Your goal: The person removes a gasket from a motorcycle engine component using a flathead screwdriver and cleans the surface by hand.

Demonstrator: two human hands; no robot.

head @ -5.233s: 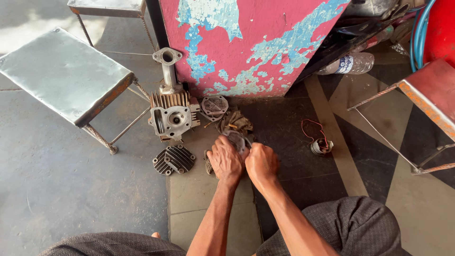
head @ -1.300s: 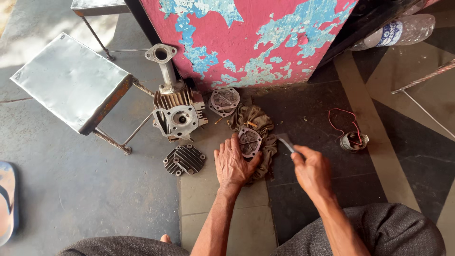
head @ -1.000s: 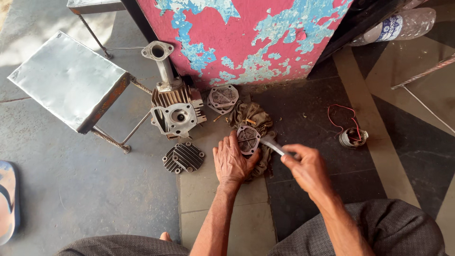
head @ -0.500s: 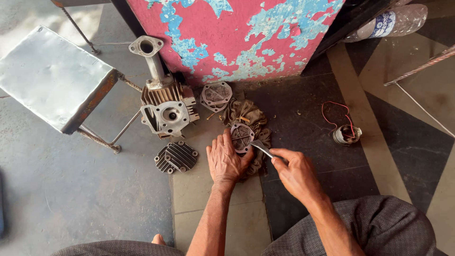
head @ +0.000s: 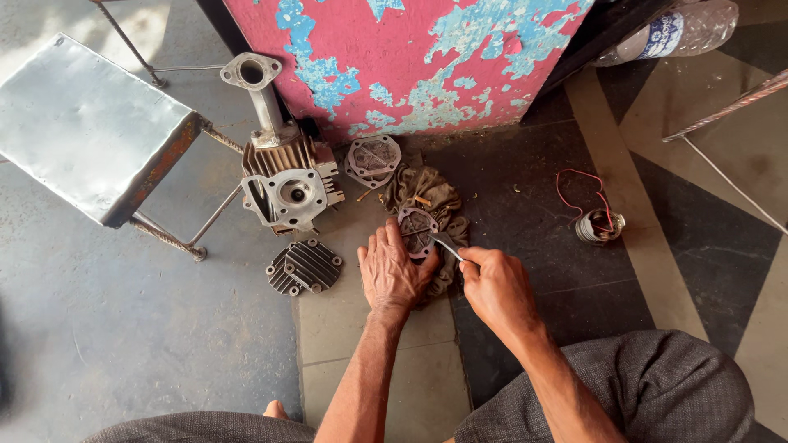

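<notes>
Right hand (head: 495,285) grips scraper (head: 447,244) against plate (head: 416,230).

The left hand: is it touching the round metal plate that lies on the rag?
Touching. The head view shows the left hand with its fingertips pressed on the round metal plate, which lies on the rag.

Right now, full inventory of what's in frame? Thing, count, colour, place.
round plate: 1, grey metal, on the rag, under the left fingers
blade tool: 1, grey, tip at the plate
rag: 1, brown, floor centre
finned cylinder: 1, grey, with pipe, by the wall
finned cover: 1, dark, floor below the cylinder
second round plate: 1, grey, at the wall foot
wire coil: 1, red leads, right floor
metal stool: 1, grey, left
bottle: 1, clear, top right
wall panel: 1, pink, peeling blue
left hand: on the plate
right hand: grips the tool
</notes>
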